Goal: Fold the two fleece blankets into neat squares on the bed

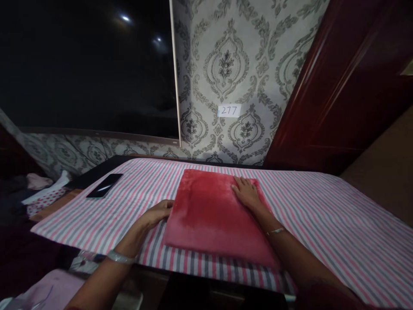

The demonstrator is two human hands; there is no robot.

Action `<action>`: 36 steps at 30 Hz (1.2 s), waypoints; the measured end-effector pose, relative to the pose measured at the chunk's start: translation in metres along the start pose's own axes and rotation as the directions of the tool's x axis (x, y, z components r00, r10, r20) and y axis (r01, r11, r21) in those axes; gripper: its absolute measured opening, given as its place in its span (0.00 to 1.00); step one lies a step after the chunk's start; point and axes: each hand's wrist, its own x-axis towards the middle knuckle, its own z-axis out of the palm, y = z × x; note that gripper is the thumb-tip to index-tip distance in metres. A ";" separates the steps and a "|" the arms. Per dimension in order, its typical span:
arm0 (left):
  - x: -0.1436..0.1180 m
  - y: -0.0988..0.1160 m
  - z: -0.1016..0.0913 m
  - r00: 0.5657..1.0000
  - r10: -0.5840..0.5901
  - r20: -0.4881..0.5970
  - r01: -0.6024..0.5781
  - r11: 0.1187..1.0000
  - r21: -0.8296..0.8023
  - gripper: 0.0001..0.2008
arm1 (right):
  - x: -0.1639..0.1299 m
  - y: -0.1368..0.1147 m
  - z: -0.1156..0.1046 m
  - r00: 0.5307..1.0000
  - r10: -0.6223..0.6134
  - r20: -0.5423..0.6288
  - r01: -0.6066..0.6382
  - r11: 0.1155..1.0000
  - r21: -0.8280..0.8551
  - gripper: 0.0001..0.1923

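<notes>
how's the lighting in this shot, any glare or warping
Head view: dim overall, corners nearly black; two light spots glare on the dark screen; a sheen streaks the red door; wide-angle warping bows the striped cloth; the red folded fabric is clearly lit.

Folded red cloth [211, 211] on striped sheet [322, 215], right hand [245, 192] flat on its far corner, left hand [157, 213] touching its left edge, phone [104, 185] nearby, label [229, 110] on wall

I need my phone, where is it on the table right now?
In the head view the phone lies flat at the far left edge of the striped cloth, left of the folded red towel and beyond the left hand.
</notes>
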 end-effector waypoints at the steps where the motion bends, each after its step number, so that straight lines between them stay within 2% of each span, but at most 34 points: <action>1: -0.007 -0.001 -0.001 1.000 0.007 0.029 -0.008 0.999 0.041 0.19 | -0.008 0.005 -0.003 1.000 -0.018 0.003 0.018 1.000 -0.001 0.29; 3: -0.019 -0.005 -0.001 0.994 0.027 0.109 -0.038 0.994 0.100 0.18 | -0.032 0.021 -0.003 0.999 -0.043 -0.014 0.043 0.999 -0.008 0.29; 5: -0.026 -0.010 0.001 0.988 0.067 0.139 -0.085 0.988 0.128 0.17 | -0.060 0.040 0.004 0.998 -0.045 -0.041 0.045 0.999 -0.006 0.27; 8: -0.032 -0.018 0.004 0.979 0.155 0.129 -0.178 0.965 0.192 0.13 | -0.098 0.066 0.022 0.990 -0.081 -0.115 0.087 0.995 0.047 0.27; 11: -0.036 -0.024 0.002 0.974 0.196 0.114 -0.219 0.946 0.240 0.10 | -0.116 0.080 0.035 0.975 -0.112 -0.193 0.144 0.976 0.163 0.28; 18: -0.047 -0.036 -0.013 0.974 0.201 0.107 -0.224 0.921 0.317 0.10 | -0.119 0.078 0.035 0.976 -0.001 -0.217 0.093 0.906 0.414 0.31; 22: -0.048 -0.039 -0.013 0.978 0.195 0.078 -0.209 0.926 0.315 0.14 | -0.137 0.086 0.028 0.943 0.218 -0.250 -0.031 0.807 0.590 0.33; 25: -0.045 -0.044 -0.014 0.974 0.225 0.024 -0.222 0.932 0.288 0.19 | -0.157 0.093 0.020 0.914 0.362 -0.183 -0.115 0.663 0.739 0.33; 28: -0.041 -0.052 -0.015 0.973 0.225 -0.055 -0.209 0.956 0.208 0.21 | -0.170 0.101 0.013 0.917 0.383 -0.113 -0.126 0.546 0.828 0.30; 32: -0.035 -0.056 -0.011 0.959 0.237 -0.158 -0.214 0.965 0.150 0.20 | -0.174 0.109 0.006 0.944 0.326 -0.057 -0.118 0.492 0.863 0.28; 36: -0.034 -0.045 0.001 0.947 0.279 -0.159 -0.253 0.953 0.168 0.22 | -0.169 0.108 -0.001 0.957 0.287 0.028 -0.159 0.442 0.883 0.28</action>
